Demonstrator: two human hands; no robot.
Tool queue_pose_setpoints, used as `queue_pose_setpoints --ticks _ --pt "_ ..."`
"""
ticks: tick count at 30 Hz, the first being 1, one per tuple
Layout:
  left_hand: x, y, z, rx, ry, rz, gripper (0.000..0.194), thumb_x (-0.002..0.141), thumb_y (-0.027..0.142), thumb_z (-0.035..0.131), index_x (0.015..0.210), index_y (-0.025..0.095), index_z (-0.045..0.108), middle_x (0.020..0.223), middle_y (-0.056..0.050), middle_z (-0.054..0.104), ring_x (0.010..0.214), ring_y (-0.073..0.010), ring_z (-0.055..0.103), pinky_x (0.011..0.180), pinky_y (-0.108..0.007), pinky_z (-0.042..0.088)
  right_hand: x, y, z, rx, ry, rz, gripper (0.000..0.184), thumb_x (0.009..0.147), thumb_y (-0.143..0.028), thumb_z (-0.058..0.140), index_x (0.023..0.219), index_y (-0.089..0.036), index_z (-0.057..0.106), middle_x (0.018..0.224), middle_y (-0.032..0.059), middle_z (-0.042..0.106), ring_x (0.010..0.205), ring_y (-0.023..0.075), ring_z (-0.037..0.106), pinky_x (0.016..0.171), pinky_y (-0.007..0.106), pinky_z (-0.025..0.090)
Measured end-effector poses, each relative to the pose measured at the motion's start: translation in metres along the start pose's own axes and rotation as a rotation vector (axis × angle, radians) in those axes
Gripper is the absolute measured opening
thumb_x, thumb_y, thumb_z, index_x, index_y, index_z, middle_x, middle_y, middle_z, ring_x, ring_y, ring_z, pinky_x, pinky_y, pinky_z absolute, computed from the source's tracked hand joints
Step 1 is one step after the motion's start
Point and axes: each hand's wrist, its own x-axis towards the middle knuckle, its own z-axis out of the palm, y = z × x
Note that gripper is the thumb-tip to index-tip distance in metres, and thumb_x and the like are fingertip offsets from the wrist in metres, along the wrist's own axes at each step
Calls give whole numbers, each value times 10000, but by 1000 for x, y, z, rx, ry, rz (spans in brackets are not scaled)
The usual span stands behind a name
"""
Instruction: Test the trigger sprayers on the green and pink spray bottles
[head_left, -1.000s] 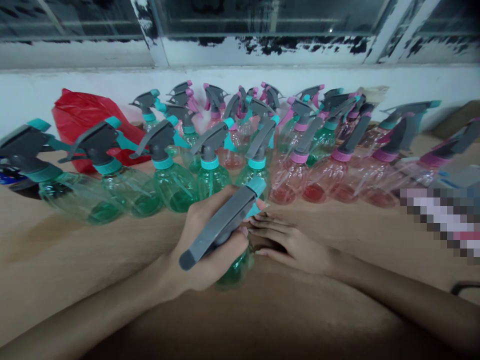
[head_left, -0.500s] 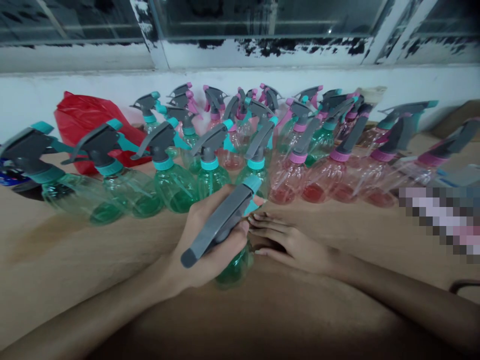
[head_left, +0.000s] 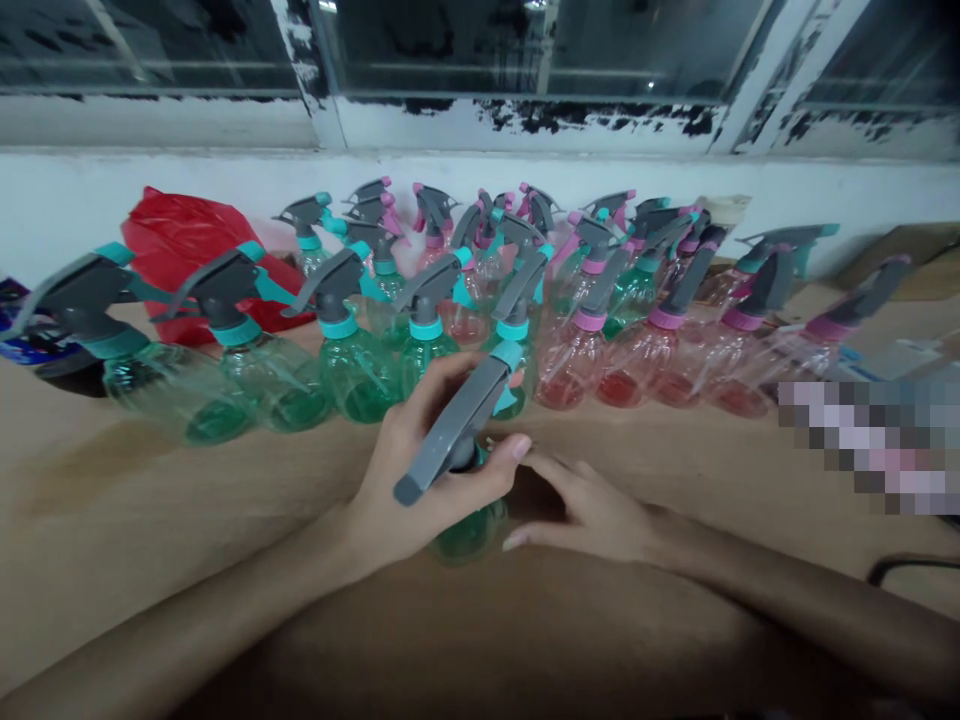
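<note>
My left hand [head_left: 409,480] is wrapped round the neck of a green spray bottle [head_left: 469,537], whose grey trigger head [head_left: 457,430] with a teal nozzle points away to the upper right. Its thumb reaches across the near side of the neck. Close to the bottle's right side is my right hand [head_left: 596,510], fingers arched and thumb spread apart; its fingertips are partly hidden behind the left thumb, so contact with the bottle cannot be made out. Just beyond, a row holds teal-collared green bottles [head_left: 361,375] on the left and pink-collared bottles [head_left: 571,365] on the right.
More spray bottles crowd behind the front row, against the white wall [head_left: 67,200] under the windows. A red plastic bag [head_left: 191,240] and a dark bottle with a blue label [head_left: 37,345] are at the left. A cardboard piece [head_left: 900,260] leans at the right.
My left thumb has straightened across the bottle's neck, and the trigger head has shifted slightly right and up. My right hand has gone from lying flatter to arched, thumb farther from fingers.
</note>
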Motion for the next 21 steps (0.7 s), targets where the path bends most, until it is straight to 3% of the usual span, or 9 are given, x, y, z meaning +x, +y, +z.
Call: queue_pose_setpoints --ticks 2,4,8,12,17,21 --pt "-3 -1 1 -56 2 -23 496 758 309 643 1175 290 375 1090 -40 642 595 -141 569 603 -298 494 1 -15 7 76 36 23 904 684 -523 730 1422 -265 275 1433 113 421 1300 308 410 1040 514 374" --pt "-5 -3 0 -57 10 -23 528 745 358 674 1158 292 351 1076 -46 627 665 -163 581 653 -321 487 4 -27 17 144 81 52 973 606 -524 783 1406 -258 299 1414 117 431 1289 325 415 1036 508 381" --pt "-11 -6 -4 2 84 -15 453 720 425 693 1017 246 402 919 -18 592 757 -192 582 703 -347 476 13 -37 36 225 184 80 926 607 -474 801 1379 -263 335 1363 108 476 1257 319 447 1018 509 403" --pt "-26 -6 -18 93 62 -64 303 777 418 652 951 194 544 842 -28 647 793 -214 628 749 -366 497 20 -43 45 180 255 123 870 646 -474 773 1364 -260 332 1339 108 495 1260 307 447 1026 510 397" --pt "-51 -3 -47 98 26 -99 210 851 393 605 995 247 645 989 4 716 935 -194 667 820 -289 507 27 -57 48 104 240 83 882 615 -488 788 1350 -266 353 1318 111 530 1245 318 475 1011 528 414" --pt "-66 2 -74 22 -51 -141 235 820 390 647 1008 249 664 975 22 735 904 -191 690 797 -262 543 34 -73 49 149 116 8 882 581 -478 812 1335 -297 390 1328 79 546 1232 312 497 1008 544 415"
